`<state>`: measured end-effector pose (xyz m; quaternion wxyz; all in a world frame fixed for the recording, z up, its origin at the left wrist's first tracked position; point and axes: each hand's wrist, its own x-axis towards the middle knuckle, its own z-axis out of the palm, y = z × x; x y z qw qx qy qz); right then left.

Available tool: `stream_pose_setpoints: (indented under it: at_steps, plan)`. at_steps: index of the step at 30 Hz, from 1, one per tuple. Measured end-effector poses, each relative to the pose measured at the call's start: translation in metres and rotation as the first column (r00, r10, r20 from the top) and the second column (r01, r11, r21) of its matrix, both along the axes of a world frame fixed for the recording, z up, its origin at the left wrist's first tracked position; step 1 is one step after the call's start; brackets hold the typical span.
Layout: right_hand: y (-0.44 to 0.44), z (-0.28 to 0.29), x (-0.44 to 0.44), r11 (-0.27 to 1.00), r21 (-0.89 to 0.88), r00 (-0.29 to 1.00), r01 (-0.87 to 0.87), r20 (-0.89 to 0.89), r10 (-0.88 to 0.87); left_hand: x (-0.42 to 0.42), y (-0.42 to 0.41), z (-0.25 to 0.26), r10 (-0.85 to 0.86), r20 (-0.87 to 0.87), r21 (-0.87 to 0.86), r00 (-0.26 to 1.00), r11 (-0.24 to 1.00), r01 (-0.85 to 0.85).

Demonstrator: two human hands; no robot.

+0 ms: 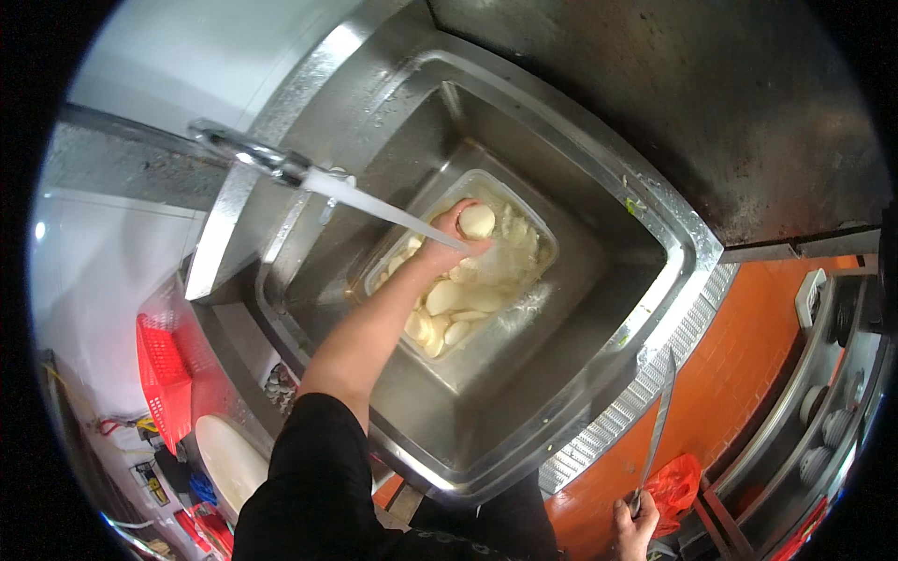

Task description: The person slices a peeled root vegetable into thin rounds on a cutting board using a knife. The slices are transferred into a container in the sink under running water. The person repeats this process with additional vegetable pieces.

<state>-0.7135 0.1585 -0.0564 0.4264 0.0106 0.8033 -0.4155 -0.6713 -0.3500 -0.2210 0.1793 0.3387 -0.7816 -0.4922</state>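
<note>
My left hand (456, 235) reaches into a steel sink and grips a pale, peeled round vegetable piece (477, 221). Water from the chrome faucet (287, 167) runs down across this hand. Under it stands a clear rectangular plastic tub (555, 245) of water, with many pale vegetable slices (443, 297) heaped in its near left part; the exact vegetable cannot be told. Off to the lower right, outside the sink, my right hand (637, 522) holds a long-bladed knife (658, 428) by its handle, blade pointing up and away.
The steel sink's raised rim (421, 470) surrounds the tub. Green scraps (633, 205) stick to its right side. Left are a red plastic basket (163, 379) and a whitish oval board or dish (228, 459). A red plastic bag (673, 491) and steel shelving (793, 421) with bowls stand right.
</note>
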Motion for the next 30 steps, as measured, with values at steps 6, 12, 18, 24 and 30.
stream_pose_setpoints:
  at_steps: [6, 12, 18, 24, 30]
  plan:
    - [-0.012, 0.002, -0.004, 0.988, -0.154, 0.997, 0.02, -0.071, -0.031, 0.016, 0.017, 0.034, 0.858, -0.044, 0.936, 0.512, 0.215, -0.28]
    - [-0.061, 0.044, -0.013, 0.98, -0.16, 0.993, -0.12, -0.038, 0.115, 0.09, 0.029, 0.124, 0.772, 0.051, 0.975, 0.634, 0.1, -0.2]
    - [-0.111, 0.067, 0.004, 0.85, -0.213, 0.873, -0.483, -0.189, 0.449, 0.221, 0.077, 0.286, 0.527, -0.066, 0.853, 0.847, 0.471, -0.227]
    - [-0.194, 0.118, 0.079, 0.472, -0.159, 0.497, -0.867, -0.342, 0.798, 0.389, 0.167, 0.327, 0.544, 0.105, 0.77, 0.832, 0.485, -0.414]
    - [-0.225, 0.133, 0.173, 0.176, -0.29, 0.327, -0.941, -0.636, 0.699, 0.457, 0.23, 0.292, 0.961, -0.048, 0.897, 0.272, 0.162, -0.412]
